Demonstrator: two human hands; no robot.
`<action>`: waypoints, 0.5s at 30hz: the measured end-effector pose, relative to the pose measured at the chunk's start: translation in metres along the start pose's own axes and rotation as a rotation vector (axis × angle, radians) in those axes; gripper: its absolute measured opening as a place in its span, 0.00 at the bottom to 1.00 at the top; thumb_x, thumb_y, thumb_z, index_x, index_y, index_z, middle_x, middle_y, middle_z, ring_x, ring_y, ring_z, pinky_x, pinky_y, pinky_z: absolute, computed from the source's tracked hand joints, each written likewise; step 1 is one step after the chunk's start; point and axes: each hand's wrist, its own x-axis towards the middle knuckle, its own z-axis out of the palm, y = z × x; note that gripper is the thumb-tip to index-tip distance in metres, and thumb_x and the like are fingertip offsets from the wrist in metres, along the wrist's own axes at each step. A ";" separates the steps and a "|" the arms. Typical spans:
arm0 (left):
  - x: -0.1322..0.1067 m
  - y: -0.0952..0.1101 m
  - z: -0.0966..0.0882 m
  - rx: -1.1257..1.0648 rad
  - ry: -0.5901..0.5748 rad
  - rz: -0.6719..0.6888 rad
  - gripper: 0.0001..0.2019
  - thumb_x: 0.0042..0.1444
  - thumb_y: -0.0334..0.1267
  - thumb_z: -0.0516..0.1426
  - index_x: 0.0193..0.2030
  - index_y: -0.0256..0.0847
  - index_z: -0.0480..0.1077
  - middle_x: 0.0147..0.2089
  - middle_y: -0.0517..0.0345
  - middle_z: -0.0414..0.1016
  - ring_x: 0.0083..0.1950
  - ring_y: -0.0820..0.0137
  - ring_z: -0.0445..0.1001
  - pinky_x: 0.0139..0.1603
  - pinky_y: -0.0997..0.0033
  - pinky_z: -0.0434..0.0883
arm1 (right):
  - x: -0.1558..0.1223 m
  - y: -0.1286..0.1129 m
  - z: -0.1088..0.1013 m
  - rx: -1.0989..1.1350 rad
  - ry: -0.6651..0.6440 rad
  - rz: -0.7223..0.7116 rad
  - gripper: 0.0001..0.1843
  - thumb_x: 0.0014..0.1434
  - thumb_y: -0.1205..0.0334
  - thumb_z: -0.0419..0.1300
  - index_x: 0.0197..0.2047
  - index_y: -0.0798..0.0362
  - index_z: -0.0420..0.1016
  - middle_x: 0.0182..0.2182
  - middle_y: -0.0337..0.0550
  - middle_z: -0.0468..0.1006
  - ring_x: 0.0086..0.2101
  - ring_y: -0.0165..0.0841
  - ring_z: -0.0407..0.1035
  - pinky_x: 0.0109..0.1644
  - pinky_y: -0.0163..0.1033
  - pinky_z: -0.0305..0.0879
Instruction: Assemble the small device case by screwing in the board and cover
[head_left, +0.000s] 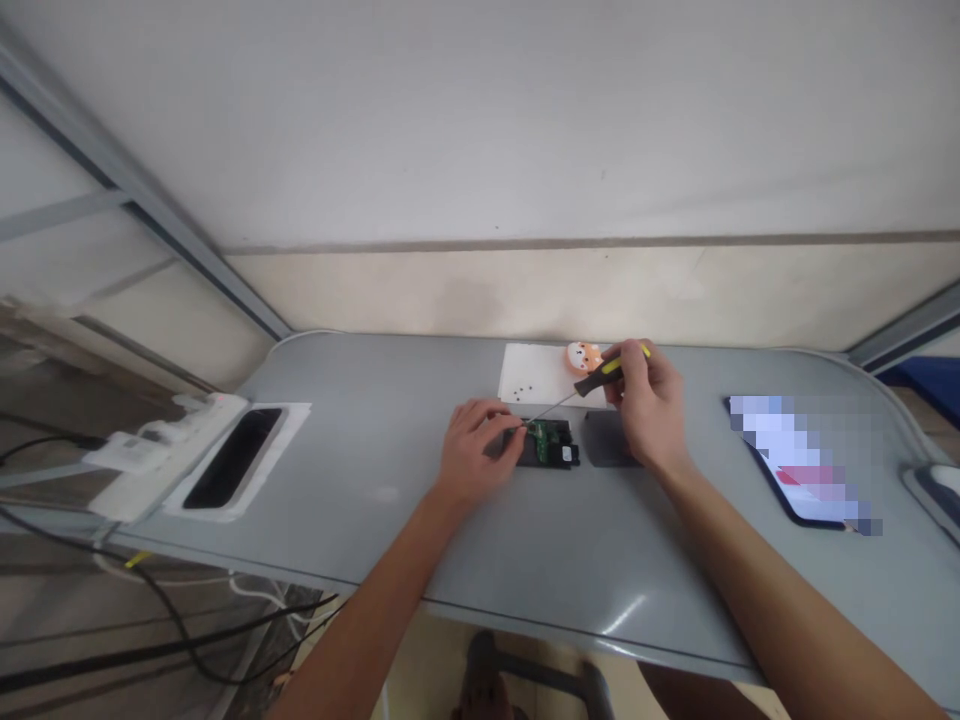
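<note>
A small black device (553,452) with its cover off lies on the grey table (390,500), showing a green circuit board (546,433). My left hand (477,448) rests closed against its left end, fingertips pinching its edge. My right hand (646,402) is closed round a black-and-yellow screwdriver (606,371), whose thin shaft slants down-left with its tip on the board. A dark grey cover piece (606,442) lies just right of the device, under my right hand.
A white sheet (534,375) with a few tiny black screws and an orange cartoon sticker (583,356) lies behind the device. A phone (796,462) lies at the right. At left are a black-lined cable opening (231,458) and a white power strip (165,435).
</note>
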 end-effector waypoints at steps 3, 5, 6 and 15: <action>-0.001 0.000 0.000 -0.017 0.007 0.011 0.03 0.62 0.32 0.61 0.38 0.44 0.75 0.40 0.57 0.78 0.43 0.66 0.75 0.48 0.60 0.70 | 0.000 0.000 0.000 0.008 -0.002 -0.004 0.21 0.70 0.43 0.56 0.33 0.51 0.73 0.23 0.36 0.69 0.22 0.26 0.62 0.25 0.33 0.58; -0.001 -0.001 0.000 -0.018 0.006 0.011 0.03 0.62 0.31 0.61 0.39 0.44 0.75 0.41 0.57 0.78 0.43 0.66 0.75 0.48 0.60 0.70 | 0.000 0.000 0.001 0.018 -0.011 0.001 0.21 0.70 0.44 0.56 0.33 0.51 0.73 0.23 0.36 0.70 0.22 0.26 0.62 0.25 0.33 0.58; -0.001 -0.001 0.000 -0.020 0.008 0.013 0.03 0.62 0.31 0.61 0.39 0.44 0.75 0.41 0.57 0.78 0.43 0.66 0.75 0.48 0.60 0.70 | -0.001 0.000 0.001 0.023 -0.014 0.003 0.21 0.70 0.44 0.56 0.33 0.51 0.73 0.23 0.36 0.70 0.22 0.26 0.62 0.25 0.33 0.58; -0.002 0.000 0.000 -0.019 0.002 0.002 0.03 0.61 0.31 0.61 0.37 0.44 0.74 0.40 0.57 0.78 0.42 0.66 0.75 0.47 0.59 0.70 | -0.003 0.002 0.001 -0.003 -0.010 -0.026 0.22 0.70 0.42 0.55 0.34 0.51 0.74 0.24 0.37 0.70 0.22 0.27 0.63 0.25 0.34 0.59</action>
